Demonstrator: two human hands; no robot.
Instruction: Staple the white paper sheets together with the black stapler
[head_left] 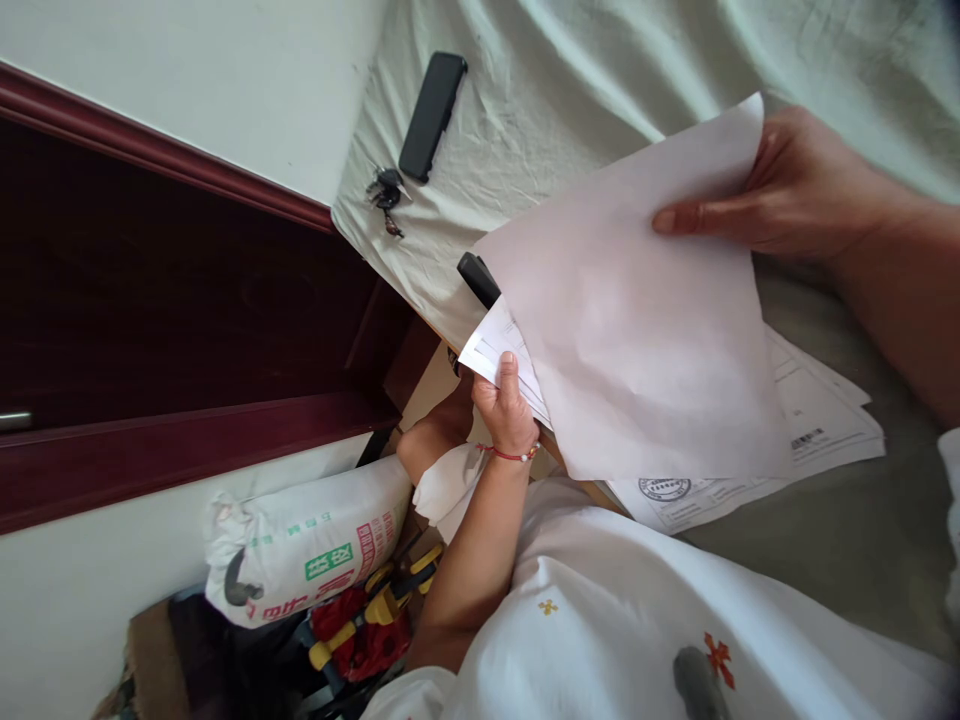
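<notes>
My right hand (814, 190) pinches a large blank-looking sheet of paper (637, 320) by its upper right edge, thumb lying on top. That sheet slants across the middle of the view and covers part of what lies beneath it. Lower and further left, my left hand (510, 410), with a red beaded bracelet at the wrist, is closed on several printed papers (495, 340), thumb on top. Beneath the large sheet, more printed sheets (832, 430) lie on the cloth, one with a round stamp and another with a barcode. A black object (478, 280) sticks out from behind the papers.
A pale green cloth (585, 90) covers the surface. On it lie a black phone-like case (433, 115) and a bunch of keys (386, 190). A dark red wooden door frame (187, 160) stands left. Below are a white printed sack (322, 540) and a red-and-yellow object (367, 630).
</notes>
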